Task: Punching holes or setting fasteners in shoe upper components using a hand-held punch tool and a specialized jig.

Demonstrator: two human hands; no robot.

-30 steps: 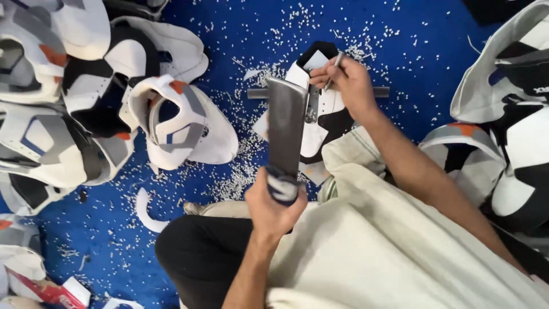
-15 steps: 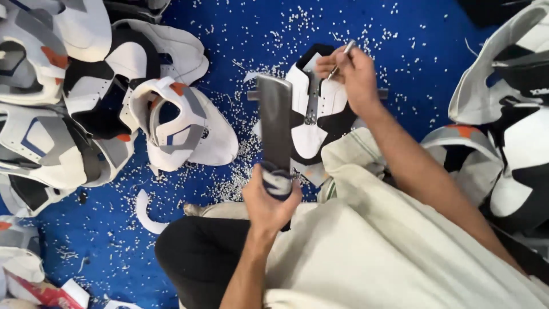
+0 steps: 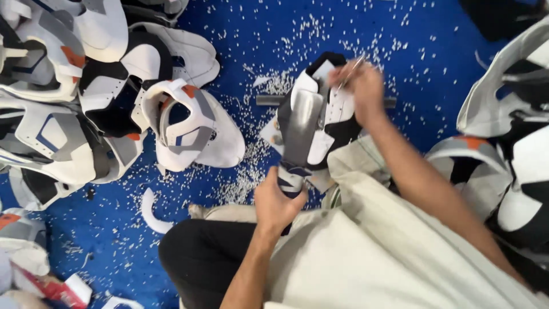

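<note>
The left hand is closed tight around the taped bottom end of a long flat grey metal blade, which points up and away from the person. The right hand is blurry, with its fingers pinched shut on a thin silver tool. That hand sits on a white and black shoe upper, which lies right under the blade, above the person's knee. A grey bar pokes out from behind the shoe upper. Lots of tiny white scraps are all over the blue floor. More white, grey and orange shoe uppers are piled on the left and on the right.
</note>
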